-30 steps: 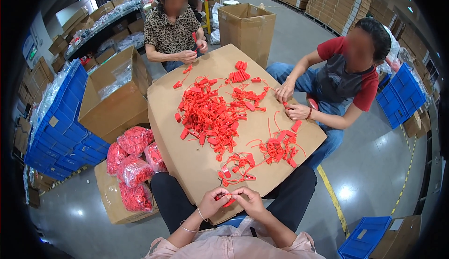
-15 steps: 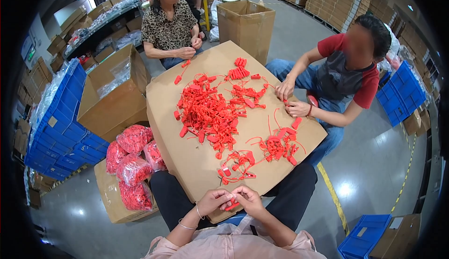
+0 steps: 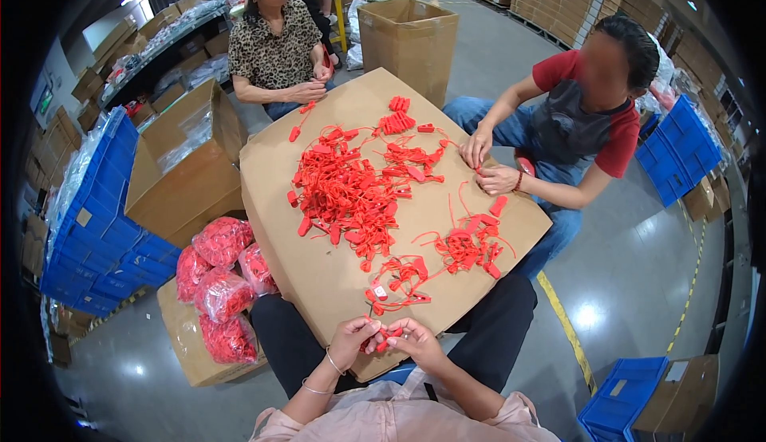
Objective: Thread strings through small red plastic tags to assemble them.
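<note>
My left hand (image 3: 352,341) and my right hand (image 3: 420,344) meet at the near edge of the cardboard surface. Between their fingertips they pinch a small red plastic piece (image 3: 386,340), its exact kind partly hidden by the fingers. Just beyond lie several loose red corded pieces (image 3: 403,278), one with a small white tag. To their right is another small cluster of red corded pieces (image 3: 467,246). A large tangled heap of the same pieces (image 3: 347,191) covers the middle of the cardboard (image 3: 311,298).
Bags of red pieces (image 3: 223,294) rest on a carton beside my left leg. Open cartons (image 3: 179,175) and blue crates (image 3: 96,219) stand at left, another tall carton (image 3: 407,51) behind. Two people sit across and to the right, their hands at the cardboard's edges.
My hands have drawn slightly apart, and more of the red piece shows between the fingertips. The whole view has shifted a little.
</note>
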